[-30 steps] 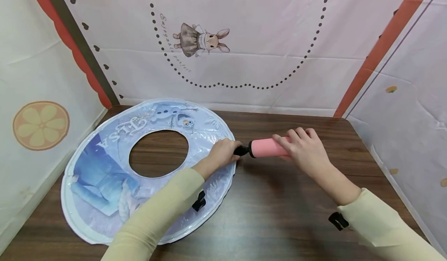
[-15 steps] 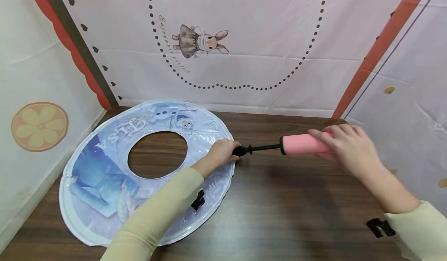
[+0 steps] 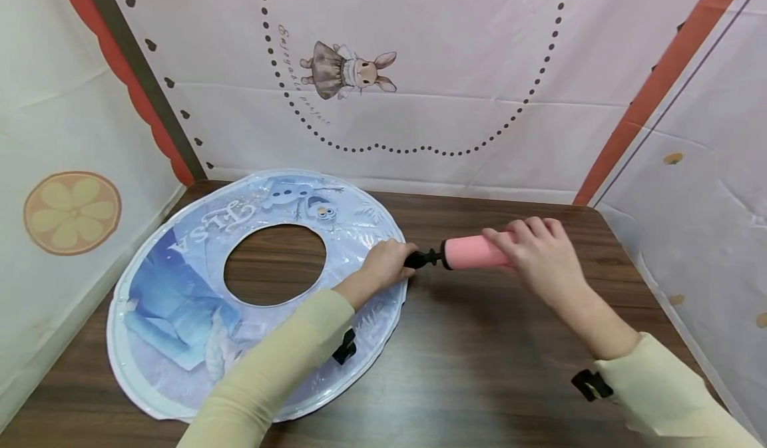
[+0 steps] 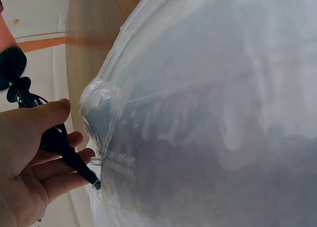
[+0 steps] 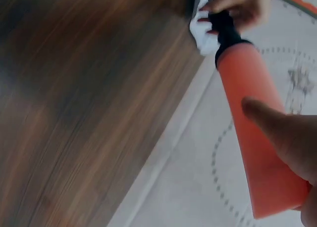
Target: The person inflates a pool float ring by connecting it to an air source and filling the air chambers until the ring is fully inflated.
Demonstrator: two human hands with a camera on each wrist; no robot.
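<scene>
My right hand [image 3: 542,258] grips the pink barrel of a hand air pump [image 3: 476,252], held level above the table. My left hand [image 3: 385,265] pinches the pump's black nozzle end [image 4: 55,138] between thumb and fingers, at the right edge of a blue swim ring [image 3: 180,315]. In the left wrist view the nozzle's tip meets the ring's clear edge beside a small clear valve stub [image 4: 96,161]; whether it sits inside a valve I cannot tell. The ring lies on the table, puffed up, with a snowman and letters printed on it. My left forearm hides part of it.
A dark wood-grain table [image 3: 479,368] carries everything. Printed cloth walls stand behind [image 3: 455,68] and at both sides, close to the ring's left and far edges. A black strap [image 3: 592,385] hangs at my right sleeve, another [image 3: 344,346] under the left.
My right hand first drew the pump barrel out to the right, baring a black rod, then pushed it back left near the nozzle end. My left hand stays in place.
</scene>
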